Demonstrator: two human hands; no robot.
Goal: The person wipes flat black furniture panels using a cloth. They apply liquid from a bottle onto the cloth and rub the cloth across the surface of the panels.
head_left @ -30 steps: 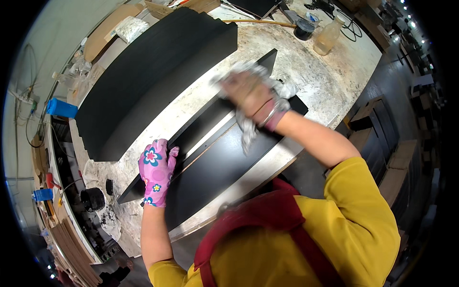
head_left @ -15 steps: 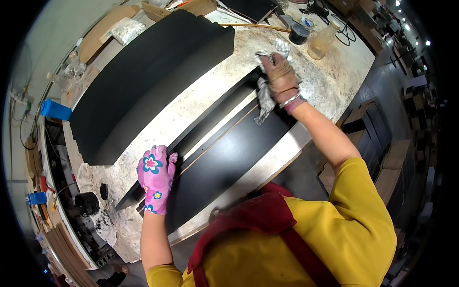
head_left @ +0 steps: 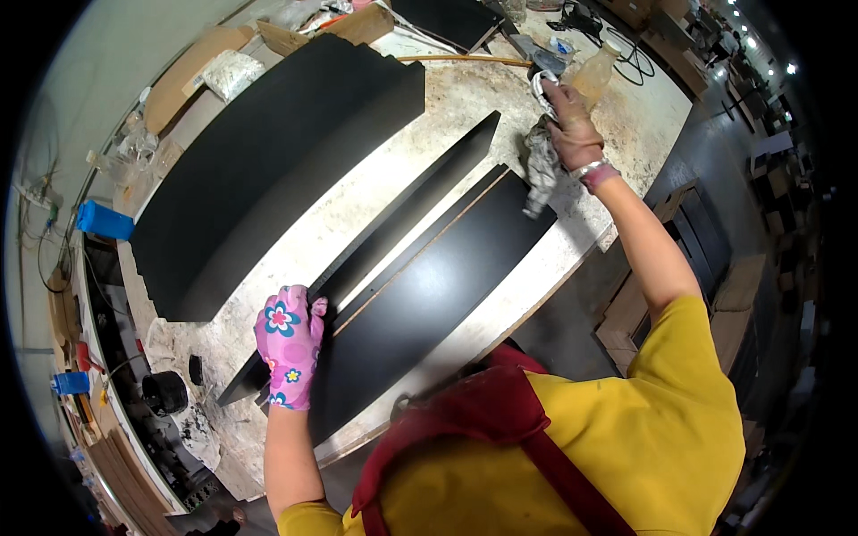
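Note:
My left hand (head_left: 290,344), in a pink flowered glove, is closed over the upper edge of a narrow black board (head_left: 438,174) that stands on edge. Beside that board, nearer to me, a wider black panel (head_left: 438,268) lies flat with a thin brown line along its far side. My right hand (head_left: 574,129), in a stained brownish glove, grips a crumpled grey-and-white rag (head_left: 541,170). The rag hangs past the far right end of the panel, off the narrow board. Its folds hide part of my right fingers.
A large stack of black panels (head_left: 277,170) occupies the far left of the worktable (head_left: 483,89). A bottle of yellowish liquid (head_left: 594,73) stands beyond my right hand. At the left are a blue container (head_left: 105,220) and a black-stained tub (head_left: 164,393). Cardboard-coloured boards (head_left: 733,295) stand beyond the right edge.
My right hand has moved right with the rag, away from the narrow board's far end, uncovering it. My left hand keeps its hold. The view has shifted slightly.

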